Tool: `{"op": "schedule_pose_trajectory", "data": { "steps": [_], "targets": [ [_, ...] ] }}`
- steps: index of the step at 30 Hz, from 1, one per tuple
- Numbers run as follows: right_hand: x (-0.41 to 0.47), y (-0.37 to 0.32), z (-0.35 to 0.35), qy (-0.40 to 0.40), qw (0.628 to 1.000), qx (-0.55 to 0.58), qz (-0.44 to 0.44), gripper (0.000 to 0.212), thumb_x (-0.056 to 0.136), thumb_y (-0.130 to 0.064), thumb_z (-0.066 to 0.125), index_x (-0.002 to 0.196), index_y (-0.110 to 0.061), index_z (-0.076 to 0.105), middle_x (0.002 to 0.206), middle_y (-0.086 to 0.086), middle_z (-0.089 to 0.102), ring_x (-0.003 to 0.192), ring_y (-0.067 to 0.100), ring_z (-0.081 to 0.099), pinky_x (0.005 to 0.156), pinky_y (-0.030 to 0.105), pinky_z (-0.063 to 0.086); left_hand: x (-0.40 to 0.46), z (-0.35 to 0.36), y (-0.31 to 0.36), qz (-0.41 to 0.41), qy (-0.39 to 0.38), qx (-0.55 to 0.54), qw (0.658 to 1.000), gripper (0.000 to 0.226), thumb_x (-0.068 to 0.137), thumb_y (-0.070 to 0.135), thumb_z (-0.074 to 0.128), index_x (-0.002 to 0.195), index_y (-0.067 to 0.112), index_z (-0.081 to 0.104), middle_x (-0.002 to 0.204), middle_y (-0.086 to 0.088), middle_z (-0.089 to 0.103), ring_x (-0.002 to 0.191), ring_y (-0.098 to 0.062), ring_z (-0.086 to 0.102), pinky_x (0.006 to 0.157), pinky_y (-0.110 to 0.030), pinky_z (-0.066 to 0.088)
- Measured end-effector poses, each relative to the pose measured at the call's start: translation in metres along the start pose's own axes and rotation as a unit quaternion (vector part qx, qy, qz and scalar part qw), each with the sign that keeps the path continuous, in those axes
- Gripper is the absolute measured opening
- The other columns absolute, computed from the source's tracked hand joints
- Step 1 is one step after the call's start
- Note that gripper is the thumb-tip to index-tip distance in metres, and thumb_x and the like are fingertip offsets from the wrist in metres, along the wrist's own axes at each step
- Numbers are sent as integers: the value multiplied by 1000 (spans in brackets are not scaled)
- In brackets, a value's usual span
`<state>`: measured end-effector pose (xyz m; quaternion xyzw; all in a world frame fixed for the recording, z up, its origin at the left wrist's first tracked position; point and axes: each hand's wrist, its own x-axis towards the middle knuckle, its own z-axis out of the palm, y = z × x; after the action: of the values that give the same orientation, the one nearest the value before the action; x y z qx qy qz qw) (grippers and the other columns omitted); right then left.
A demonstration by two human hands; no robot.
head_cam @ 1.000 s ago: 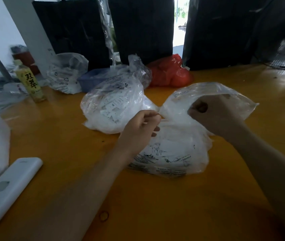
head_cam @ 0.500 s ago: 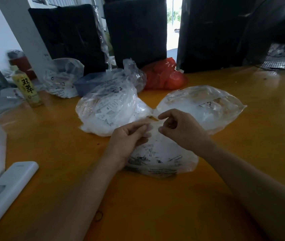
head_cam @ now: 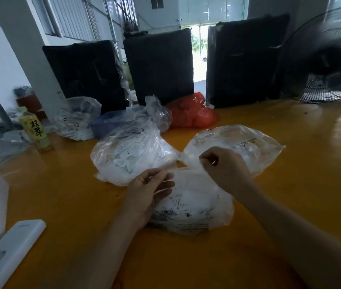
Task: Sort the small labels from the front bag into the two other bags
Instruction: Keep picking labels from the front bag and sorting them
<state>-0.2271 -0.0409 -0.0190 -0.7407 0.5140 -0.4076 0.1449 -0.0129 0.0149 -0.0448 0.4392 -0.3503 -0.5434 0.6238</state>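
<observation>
Holding the clear plastic front bag (head_cam: 192, 207) open, the left hand (head_cam: 148, 188) pinches its rim. The right hand (head_cam: 223, 165) pinches too, but I cannot tell what. Pull gently so nothing spills.

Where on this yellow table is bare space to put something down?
The yellow wooden table is bare on the right, between the right clear plastic bag and the black fan, and along the near edge. The back left is crowded with the yellow drink bottle, bags and the red plastic bag.

Two bare forearms, no sleeves, left hand (head_cam: 148, 188), right hand (head_cam: 226, 170)
</observation>
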Motion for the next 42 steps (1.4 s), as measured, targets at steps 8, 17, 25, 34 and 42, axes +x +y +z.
{"op": "schedule_pose_trajectory", "data": {
  "steps": [8, 17, 25, 34, 42],
  "targets": [
    [24, 50, -22, 8, 951, -305, 52, 26, 100, -10, 51, 107, -12, 76, 104, 7, 75, 93, 23, 68, 84, 34, 52, 1, -2, 2, -9, -14, -14, 1000, 32, 73, 10, 79, 105, 7, 76, 95, -11, 79, 83, -17, 78, 64, -24, 61],
    [10, 24, -19, 53, 971, -204, -116, 22, 102, -30, 51, 96, -19, 69, 92, -5, 68, 79, 10, 53, 83, 30, 45, 0, 0, 4, -17, -10, -9, 1000, 23, 77, 21, 78, 96, 8, 80, 108, -13, 80, 97, -20, 78, 66, -25, 62],
    [-4, 7, 5, -301, 903, -232, -199, 47, 82, -72, 62, 117, -40, 59, 100, -23, 46, 93, 1, 41, 80, 27, 34, 1, -1, 4, 3, -37, -83, 996, 36, 78, 0, 75, 111, -12, 66, 98, -24, 76, 88, -24, 77, 73, -22, 63],
    [1, 7, -4, -50, 989, -39, -136, 8, 91, -38, 73, 93, -33, 79, 57, -19, 56, 64, -4, 58, 57, 10, 42, 0, 1, 6, -38, -5, -106, 994, 28, 77, 10, 79, 101, -3, 71, 106, -26, 77, 95, -34, 79, 71, -24, 63],
    [0, 9, 1, -46, 992, 99, -66, 2, 86, -42, 77, 87, -40, 76, 77, -22, 74, 67, -3, 69, 60, 11, 52, -2, 1, 5, -41, 7, -50, 998, 35, 80, 11, 78, 113, 2, 72, 107, -17, 80, 94, -20, 79, 61, -21, 60]
  ]
}}
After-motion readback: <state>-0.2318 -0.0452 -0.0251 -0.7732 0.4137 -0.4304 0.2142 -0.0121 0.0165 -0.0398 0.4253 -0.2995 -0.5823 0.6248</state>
